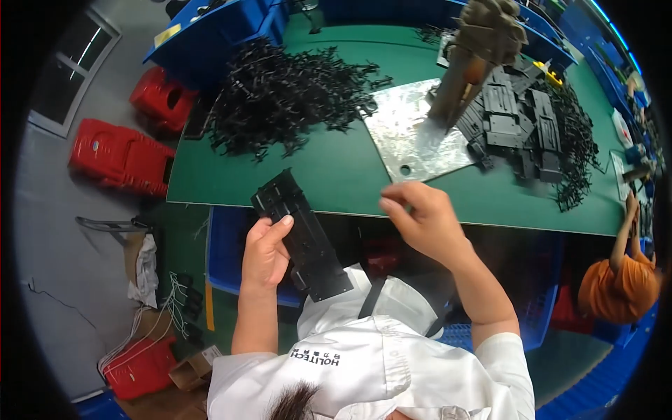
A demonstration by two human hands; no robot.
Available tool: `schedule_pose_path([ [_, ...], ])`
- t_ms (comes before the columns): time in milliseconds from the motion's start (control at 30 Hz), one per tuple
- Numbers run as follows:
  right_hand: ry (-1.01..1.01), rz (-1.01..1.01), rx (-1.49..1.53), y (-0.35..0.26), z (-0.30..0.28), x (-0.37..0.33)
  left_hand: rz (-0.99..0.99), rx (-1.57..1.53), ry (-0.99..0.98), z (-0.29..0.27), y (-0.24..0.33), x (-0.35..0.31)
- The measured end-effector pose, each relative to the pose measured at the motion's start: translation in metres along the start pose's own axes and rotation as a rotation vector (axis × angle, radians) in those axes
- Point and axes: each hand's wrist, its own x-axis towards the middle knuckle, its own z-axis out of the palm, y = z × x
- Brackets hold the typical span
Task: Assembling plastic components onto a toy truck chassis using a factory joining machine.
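My left hand [266, 252] grips a long black plastic panel [308, 241] by its left edge, thumb on top. The panel is held tilted in front of the table's near edge, over my lap. My right hand [423, 217] hovers at that same edge, to the right of the panel and apart from it. Its thumb and forefinger come together in a pinch; whether anything small is between them I cannot make out. Beyond this hand lies a shiny metal plate [399, 133] with a round hole near its front corner. An upright brown post [458, 77] stands on the plate.
A big heap of thin black plastic parts [280, 98] covers the left of the green table [336, 185]. More black panels [507, 115] and thin pieces lie at right. Blue bins [210, 42] stand behind, red stools [115, 157] at left. A person in orange [619, 283] works at right.
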Motion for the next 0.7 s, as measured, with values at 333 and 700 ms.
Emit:
schedule_pose_path([
  [333,0.098,-0.005,-0.722,0.039,0.094,0.117,0.180,-0.046,0.135,-0.062,0.016,-0.023],
  [700,-0.015,0.407,-0.089,0.030,0.056,0.129,0.175,-0.050,0.080,-0.072,0.010,-0.014],
])
